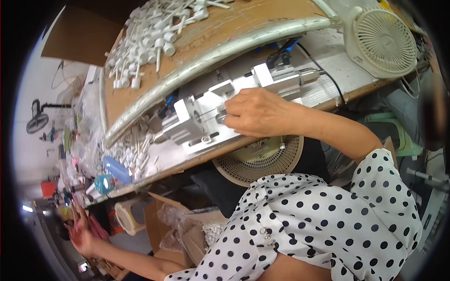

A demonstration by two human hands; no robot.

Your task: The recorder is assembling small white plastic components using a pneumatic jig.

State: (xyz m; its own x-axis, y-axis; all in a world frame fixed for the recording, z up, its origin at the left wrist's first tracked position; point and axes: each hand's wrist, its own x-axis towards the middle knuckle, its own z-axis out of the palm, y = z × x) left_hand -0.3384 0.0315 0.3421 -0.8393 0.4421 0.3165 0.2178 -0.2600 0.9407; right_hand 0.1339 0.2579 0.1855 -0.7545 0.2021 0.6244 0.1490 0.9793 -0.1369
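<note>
My right hand (257,112) is over the middle of a silver metal fixture (188,122) on the bench. Its fingers are bent and pressed together beside a small shiny grey piece; what they hold, if anything, is hidden by the hand. A thin rod spans from the fixture's left block toward the fingers. The fixture's right block (271,77) carries a metal cylinder (309,75). My left hand (82,234) is held out at the far left, away from the fixture, with fingers spread and nothing visible in it.
White plastic pieces with stems (152,40) are heaped on a cardboard-lined tray (225,30) behind the fixture. More lie at the bench's left, near a blue object (117,169). A white fan (385,42) stands right. Below the bench edge is a beige basket (234,171).
</note>
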